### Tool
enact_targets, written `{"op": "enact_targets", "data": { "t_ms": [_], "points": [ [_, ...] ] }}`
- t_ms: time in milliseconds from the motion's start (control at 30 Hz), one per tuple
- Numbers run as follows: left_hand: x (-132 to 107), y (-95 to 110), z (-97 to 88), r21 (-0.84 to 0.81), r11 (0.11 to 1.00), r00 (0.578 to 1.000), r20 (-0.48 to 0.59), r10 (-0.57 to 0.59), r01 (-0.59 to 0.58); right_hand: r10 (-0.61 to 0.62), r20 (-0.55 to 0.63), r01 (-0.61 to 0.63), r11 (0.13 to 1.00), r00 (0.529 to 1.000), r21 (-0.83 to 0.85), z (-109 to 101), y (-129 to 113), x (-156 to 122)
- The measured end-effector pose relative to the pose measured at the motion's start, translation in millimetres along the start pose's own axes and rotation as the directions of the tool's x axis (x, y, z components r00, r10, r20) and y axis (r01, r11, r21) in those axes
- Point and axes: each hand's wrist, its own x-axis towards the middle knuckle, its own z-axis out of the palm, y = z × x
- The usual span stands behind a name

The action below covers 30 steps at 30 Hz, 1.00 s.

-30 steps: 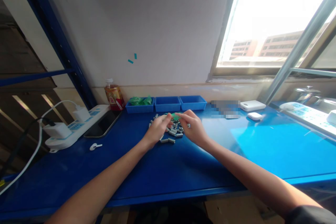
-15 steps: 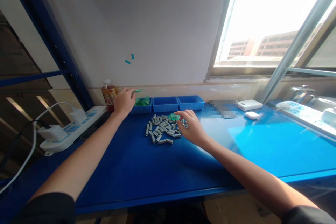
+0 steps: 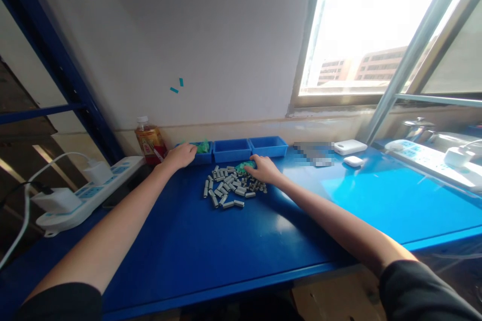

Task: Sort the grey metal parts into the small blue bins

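My left hand [image 3: 183, 154] is over the left blue bin [image 3: 201, 156], its fingers curled down at the bin. Crumpled-looking green pieces [image 3: 203, 147] lie in that bin, and a sliver of green shows behind the hand. What the left fingers hold is hidden. My right hand [image 3: 264, 169] reaches to a small heap of green pieces [image 3: 244, 166] on the table, thumb and fingers closed at its edge. Below and left of it is a loose pile of grey metal cylinders [image 3: 225, 186]. Several small metal parts [image 3: 257, 184] lie under the right hand.
A middle blue bin [image 3: 232, 151] and a right blue bin [image 3: 268, 147] stand along the wall. A bottle [image 3: 150, 140] is behind my left wrist. Power strips [image 3: 86, 195] lie at both sides. White boxes [image 3: 350, 147] sit at the right back of the blue table [image 3: 211, 256].
My left hand, with a thin green piece held up earlier, has come down to the left bin. My right hand stays at the green heap. The view has shifted slightly.
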Motion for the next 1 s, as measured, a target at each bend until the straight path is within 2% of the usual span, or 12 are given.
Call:
{"op": "enact_targets", "data": {
  "t_ms": [167, 233, 300, 400, 467, 533, 633, 700, 767, 867, 933, 1000],
  "points": [
    [-30, 21, -6.0, 0.000, 0.999, 0.988, -0.152, 0.033, -0.033, 0.013, -0.135, 0.004, 0.992, 0.991, 0.126, 2, -7, 9],
    [-57, 46, -7.5, -0.178, 0.976, 0.965, -0.249, 0.076, -0.123, 0.007, -0.250, 0.059, 0.964, 0.968, 0.258, -6, -14, 0],
    [-89, 76, -8.3, -0.486, 0.863, 0.987, -0.138, 0.081, -0.139, -0.040, -0.355, 0.170, 0.924, 0.934, 0.344, -16, -24, -16],
    [-129, 115, -8.9, -0.843, 0.507, 0.960, 0.261, 0.099, 0.177, -0.249, -0.486, 0.419, 0.864, 0.838, 0.279, -27, -44, -43],
    [-142, 130, -8.6, -0.902, 0.317, 0.931, 0.345, 0.116, 0.295, -0.426, -0.493, 0.565, 0.807, 0.758, 0.171, -27, -56, -58],
    [-145, 133, -7.3, -0.924, 0.234, 0.937, 0.333, 0.104, 0.302, -0.549, -0.452, 0.648, 0.756, 0.703, 0.089, -24, -65, -67],
    [-141, 123, -4.0, -0.929, 0.343, 0.987, 0.161, 0.029, 0.142, -0.531, -0.398, 0.606, 0.792, 0.748, 0.081, -19, -71, -70],
    [-139, 115, -2.7, -0.840, 0.539, 0.998, -0.060, 0.034, -0.069, -0.363, -0.335, 0.448, 0.866, 0.870, 0.224, -21, -73, -69],
    [-140, 109, -2.5, -0.653, 0.696, 0.953, -0.246, 0.176, -0.297, -0.168, -0.141, 0.216, 0.843, 0.976, 0.492, -26, -75, -68],
    [-144, 109, -3.1, -0.442, 0.738, 0.858, -0.329, 0.395, -0.509, -0.024, 0.170, -0.121, 0.602, 0.985, 0.789, -34, -77, -66],
    [-146, 111, -2.9, -0.414, 0.728, 0.836, -0.312, 0.451, -0.547, 0.035, 0.206, -0.196, 0.494, 0.978, 0.847, -34, -77, -65],
    [-147, 113, -1.8, -0.464, 0.722, 0.858, -0.258, 0.443, -0.512, 0.062, 0.148, -0.159, 0.517, 0.987, 0.841, -32, -75, -65]
  ]
}}
